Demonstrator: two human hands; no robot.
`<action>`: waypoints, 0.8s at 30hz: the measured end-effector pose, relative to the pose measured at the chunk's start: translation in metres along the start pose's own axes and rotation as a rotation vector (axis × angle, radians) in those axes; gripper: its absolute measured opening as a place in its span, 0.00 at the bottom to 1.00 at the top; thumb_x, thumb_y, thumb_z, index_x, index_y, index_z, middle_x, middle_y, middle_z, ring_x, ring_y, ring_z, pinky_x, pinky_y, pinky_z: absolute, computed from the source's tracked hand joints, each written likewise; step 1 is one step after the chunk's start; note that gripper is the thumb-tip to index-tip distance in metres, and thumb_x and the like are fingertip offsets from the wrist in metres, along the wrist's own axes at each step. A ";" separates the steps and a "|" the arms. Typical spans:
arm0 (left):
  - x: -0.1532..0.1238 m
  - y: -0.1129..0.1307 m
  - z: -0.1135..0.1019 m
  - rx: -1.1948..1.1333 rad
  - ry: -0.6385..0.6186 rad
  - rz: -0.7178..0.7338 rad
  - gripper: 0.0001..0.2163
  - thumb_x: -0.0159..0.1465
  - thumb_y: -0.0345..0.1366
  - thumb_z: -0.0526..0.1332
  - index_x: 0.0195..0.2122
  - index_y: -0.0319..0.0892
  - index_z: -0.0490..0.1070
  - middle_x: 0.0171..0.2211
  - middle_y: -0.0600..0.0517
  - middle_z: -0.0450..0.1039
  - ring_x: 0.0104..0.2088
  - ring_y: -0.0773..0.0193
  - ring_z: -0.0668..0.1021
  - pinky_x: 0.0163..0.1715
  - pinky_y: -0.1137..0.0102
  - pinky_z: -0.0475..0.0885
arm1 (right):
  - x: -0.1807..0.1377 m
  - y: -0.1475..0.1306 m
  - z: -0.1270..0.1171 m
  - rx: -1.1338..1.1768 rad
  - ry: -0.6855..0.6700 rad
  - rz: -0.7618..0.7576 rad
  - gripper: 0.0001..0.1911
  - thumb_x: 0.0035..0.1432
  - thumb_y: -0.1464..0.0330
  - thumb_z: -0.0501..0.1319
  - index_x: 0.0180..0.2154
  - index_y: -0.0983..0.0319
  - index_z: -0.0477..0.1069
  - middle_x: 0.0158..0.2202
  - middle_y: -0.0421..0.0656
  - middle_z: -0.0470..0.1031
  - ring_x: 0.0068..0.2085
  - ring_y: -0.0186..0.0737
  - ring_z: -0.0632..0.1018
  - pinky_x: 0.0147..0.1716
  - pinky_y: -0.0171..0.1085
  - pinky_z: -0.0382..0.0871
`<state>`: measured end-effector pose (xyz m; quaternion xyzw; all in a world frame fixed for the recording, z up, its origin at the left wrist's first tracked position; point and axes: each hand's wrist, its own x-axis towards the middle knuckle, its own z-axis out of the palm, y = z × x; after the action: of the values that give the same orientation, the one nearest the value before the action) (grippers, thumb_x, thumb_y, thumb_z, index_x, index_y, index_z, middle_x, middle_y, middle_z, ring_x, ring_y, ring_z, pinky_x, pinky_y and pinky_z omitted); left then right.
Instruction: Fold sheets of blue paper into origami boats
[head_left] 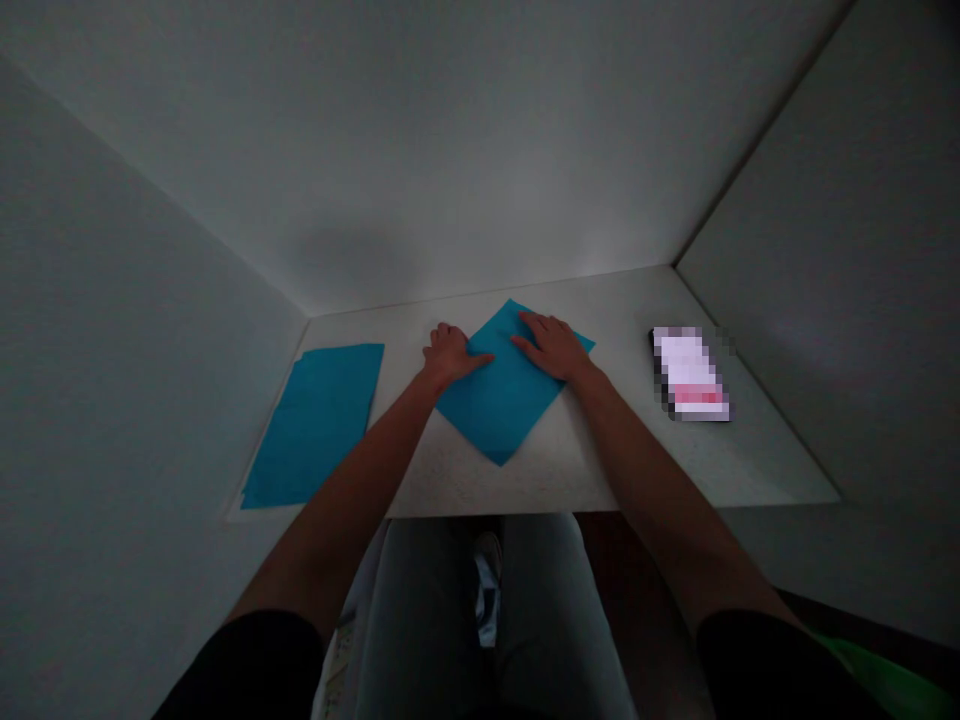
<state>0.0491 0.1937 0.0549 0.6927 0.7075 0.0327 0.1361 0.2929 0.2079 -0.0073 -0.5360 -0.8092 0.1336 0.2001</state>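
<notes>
A blue sheet of paper (501,415) lies on the white table, turned so that one corner points toward me. At its left edge rests my left hand (453,356), the thumb stretched over the paper and the other fingers curling past the edge onto the table. My right hand (556,347) lies flat on the sheet's right part, fingers spread and pointing up and left. Neither hand grips the paper. Left of my left arm lies a stack of similar blue sheets (319,420), its edges slightly uneven.
A phone (690,372) with a lit, blurred-out screen lies on the table's right side. The table (480,495) is enclosed by walls at the back, left and right. My legs are below its front edge. Something green (885,675) shows at the lower right.
</notes>
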 end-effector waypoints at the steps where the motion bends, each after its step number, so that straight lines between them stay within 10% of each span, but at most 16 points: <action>1: 0.004 0.001 -0.001 -0.017 -0.025 -0.006 0.31 0.63 0.55 0.78 0.58 0.38 0.77 0.70 0.29 0.70 0.73 0.31 0.71 0.67 0.47 0.74 | 0.000 -0.001 -0.002 0.025 0.026 -0.007 0.47 0.80 0.39 0.41 0.80 0.63 0.63 0.79 0.57 0.70 0.77 0.65 0.72 0.78 0.64 0.62; 8: -0.009 -0.028 -0.015 -0.287 -0.020 -0.052 0.18 0.70 0.39 0.71 0.57 0.40 0.73 0.60 0.35 0.82 0.60 0.45 0.84 0.62 0.55 0.78 | 0.000 -0.001 -0.008 0.134 0.185 -0.056 0.40 0.81 0.43 0.41 0.72 0.60 0.73 0.70 0.58 0.79 0.70 0.65 0.76 0.71 0.64 0.64; 18: -0.106 -0.243 -0.089 -0.195 0.289 -0.428 0.19 0.78 0.41 0.55 0.65 0.39 0.73 0.63 0.36 0.82 0.62 0.47 0.83 0.65 0.54 0.78 | 0.004 0.006 -0.002 0.123 0.231 -0.043 0.31 0.81 0.48 0.46 0.67 0.56 0.75 0.63 0.56 0.82 0.65 0.64 0.79 0.65 0.63 0.67; 24: -0.140 -0.275 -0.086 -0.001 0.343 -0.565 0.25 0.77 0.40 0.56 0.70 0.30 0.70 0.71 0.22 0.71 0.71 0.30 0.75 0.72 0.40 0.70 | 0.007 0.009 -0.005 0.129 0.207 0.007 0.32 0.77 0.49 0.48 0.66 0.59 0.77 0.59 0.60 0.82 0.61 0.62 0.79 0.63 0.60 0.66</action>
<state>-0.2383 0.0572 0.0934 0.4533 0.8843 0.1101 0.0191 0.3003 0.2176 -0.0057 -0.5358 -0.7721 0.1300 0.3160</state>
